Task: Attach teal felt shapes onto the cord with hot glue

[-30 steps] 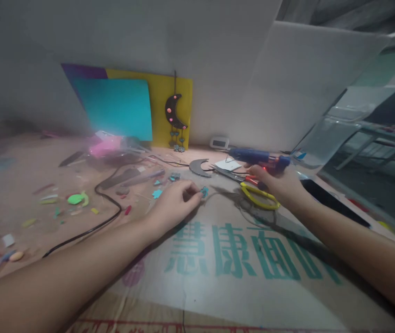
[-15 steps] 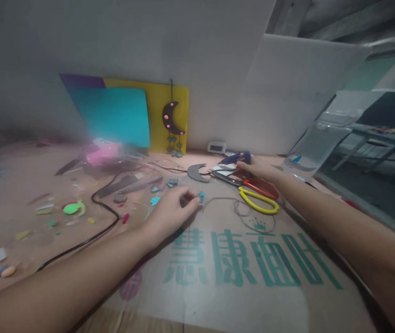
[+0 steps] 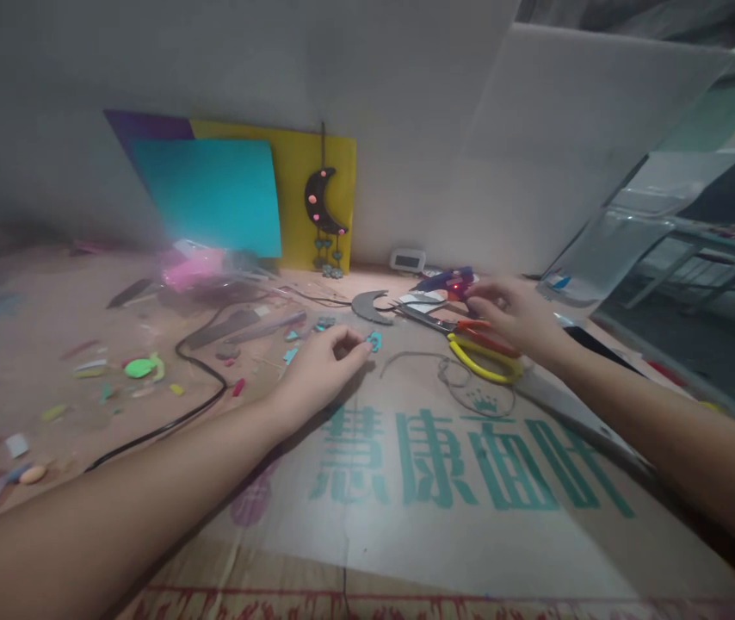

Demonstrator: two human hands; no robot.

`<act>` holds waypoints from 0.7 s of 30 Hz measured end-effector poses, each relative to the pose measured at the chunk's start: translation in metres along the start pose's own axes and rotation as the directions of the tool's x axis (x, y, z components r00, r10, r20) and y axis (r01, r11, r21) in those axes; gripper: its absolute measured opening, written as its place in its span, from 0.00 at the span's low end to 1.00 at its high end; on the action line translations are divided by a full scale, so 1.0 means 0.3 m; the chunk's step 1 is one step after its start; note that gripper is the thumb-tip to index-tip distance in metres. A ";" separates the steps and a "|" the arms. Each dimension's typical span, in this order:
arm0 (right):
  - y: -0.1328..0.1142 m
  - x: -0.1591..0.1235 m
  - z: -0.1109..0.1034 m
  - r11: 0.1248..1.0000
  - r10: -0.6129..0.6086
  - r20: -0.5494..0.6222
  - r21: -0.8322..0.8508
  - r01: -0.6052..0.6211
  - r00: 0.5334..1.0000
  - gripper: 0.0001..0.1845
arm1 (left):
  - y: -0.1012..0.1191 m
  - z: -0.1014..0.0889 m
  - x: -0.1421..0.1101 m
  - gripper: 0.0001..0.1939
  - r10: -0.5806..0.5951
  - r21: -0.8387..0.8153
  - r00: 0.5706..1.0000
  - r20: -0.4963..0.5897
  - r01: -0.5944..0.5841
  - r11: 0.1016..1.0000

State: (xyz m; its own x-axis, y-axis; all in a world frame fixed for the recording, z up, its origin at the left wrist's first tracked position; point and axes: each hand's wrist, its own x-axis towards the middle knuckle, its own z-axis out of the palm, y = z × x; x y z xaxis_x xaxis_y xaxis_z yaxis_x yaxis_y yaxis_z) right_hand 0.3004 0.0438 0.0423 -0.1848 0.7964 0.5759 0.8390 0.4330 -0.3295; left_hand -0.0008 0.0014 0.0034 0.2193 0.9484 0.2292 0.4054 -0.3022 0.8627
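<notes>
My left hand (image 3: 325,366) is closed in a pinch on a small teal flower-shaped cutout (image 3: 375,342), held just above the table. Loosely curled, with a gap between thumb and fingers, my right hand (image 3: 519,319) is beside a blue glue gun (image 3: 441,280) that has a red light on. I see nothing in that hand. Scissors (image 3: 487,368) with yellow and red handles lie under and left of it. Between the hands and the wall is a grey crescent moon cutout (image 3: 367,307). A loose grey string (image 3: 451,375) curls in front of the scissors.
A dark moon hanging (image 3: 319,202) with pink dots is against a yellow board (image 3: 290,172); a cyan sheet (image 3: 213,198) leans beside it. A small white digital device (image 3: 407,260) stands by the wall. Scraps and a black cord (image 3: 167,422) spread across the left side.
My right hand has drawn back to the right, away from the glue gun's handle, and its fingers have loosened. My left hand keeps its pinch on the teal cutout. The view has tilted down slightly.
</notes>
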 end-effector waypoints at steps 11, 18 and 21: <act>-0.291 -0.044 0.135 0.919 -0.392 0.478 0.233 0.317 0.786 0.09 | -0.009 -0.004 0.014 0.11 -0.017 -0.026 0.999 -0.031 0.016 1.000; -0.281 -0.114 0.181 0.950 -0.304 0.257 0.151 0.273 0.917 0.04 | 0.001 -0.005 0.007 0.11 0.002 0.021 1.000 0.001 -0.002 1.000; -0.298 -0.126 0.154 0.938 -0.329 0.128 0.159 0.308 0.936 0.07 | 0.006 -0.007 -0.001 0.11 0.054 0.087 0.997 0.063 -0.059 0.994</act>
State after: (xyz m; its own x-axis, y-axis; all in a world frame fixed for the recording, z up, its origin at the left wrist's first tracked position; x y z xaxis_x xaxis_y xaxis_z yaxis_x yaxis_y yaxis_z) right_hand 0.2087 -0.0057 0.0155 -0.5145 0.6569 0.5511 0.6487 0.7185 -0.2509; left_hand -0.0019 0.0007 0.0057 0.2962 0.9228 0.2462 0.4673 -0.3648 0.8053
